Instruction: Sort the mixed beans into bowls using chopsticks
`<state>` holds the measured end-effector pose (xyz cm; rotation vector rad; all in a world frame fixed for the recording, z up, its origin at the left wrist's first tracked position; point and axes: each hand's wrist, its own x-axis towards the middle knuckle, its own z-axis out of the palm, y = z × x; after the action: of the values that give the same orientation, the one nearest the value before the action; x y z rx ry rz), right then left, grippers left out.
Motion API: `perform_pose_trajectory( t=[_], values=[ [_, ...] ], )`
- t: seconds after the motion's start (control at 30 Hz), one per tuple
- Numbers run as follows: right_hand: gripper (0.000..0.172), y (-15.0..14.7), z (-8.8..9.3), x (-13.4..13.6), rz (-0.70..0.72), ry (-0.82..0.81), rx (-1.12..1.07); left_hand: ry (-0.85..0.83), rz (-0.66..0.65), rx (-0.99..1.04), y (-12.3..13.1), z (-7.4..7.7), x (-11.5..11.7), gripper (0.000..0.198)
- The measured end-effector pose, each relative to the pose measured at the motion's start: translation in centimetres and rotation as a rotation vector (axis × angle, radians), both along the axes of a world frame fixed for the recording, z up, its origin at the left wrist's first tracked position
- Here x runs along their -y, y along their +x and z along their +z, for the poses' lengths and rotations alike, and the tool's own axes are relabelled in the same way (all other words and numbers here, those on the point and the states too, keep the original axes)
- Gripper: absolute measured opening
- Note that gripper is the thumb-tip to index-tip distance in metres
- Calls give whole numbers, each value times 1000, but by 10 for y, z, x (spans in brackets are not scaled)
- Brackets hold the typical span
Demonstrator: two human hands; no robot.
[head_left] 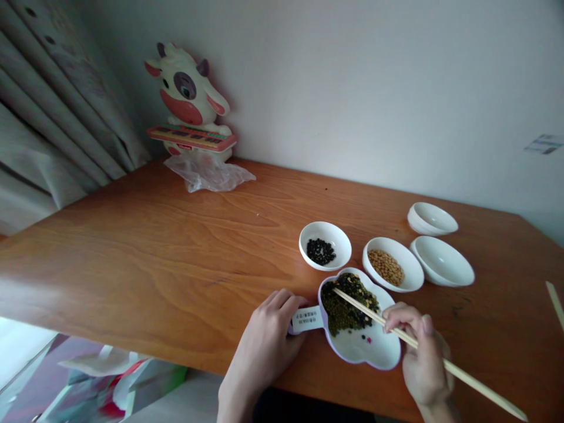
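My left hand (274,329) is closed around the labelled handle of a white, purple-rimmed, flower-shaped dish (352,351). Mixed beans (348,308), mostly green and black with some tan ones, are heaped in the dish's left part. In my right hand (425,352) is a pair of wooden chopsticks (473,383), their tips down among the beans. Just behind the dish stand a white bowl (341,242) with black beans (321,251) and another white bowl (412,273) with tan beans (386,267). Whether the tips pinch a bean cannot be made out.
Two more white bowls (443,261) (434,217) stand at the right with nothing visible inside. A cow-shaped toy keyboard (189,106) and a clear plastic bag (209,173) sit at the back left. Another wooden stick (556,302) lies at the right edge.
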<state>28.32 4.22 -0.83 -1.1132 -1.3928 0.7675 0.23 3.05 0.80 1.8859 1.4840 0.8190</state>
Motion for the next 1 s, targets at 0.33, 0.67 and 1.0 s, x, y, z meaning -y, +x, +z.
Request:
perform_pose_trajectory(
  t=[0.33, 0.67, 1.0],
  values=[
    [66, 1, 1, 9, -49, 48, -58, 28, -13, -43, -2, -2, 1, 29],
    [60, -4, -12, 6, -77, 18, -96, 78, -54, -103, -6, -8, -3, 25],
    [62, -9, -4, 6, -116, 34, -125, 82, -46, -123, -7, -8, -2, 23]
  ],
)
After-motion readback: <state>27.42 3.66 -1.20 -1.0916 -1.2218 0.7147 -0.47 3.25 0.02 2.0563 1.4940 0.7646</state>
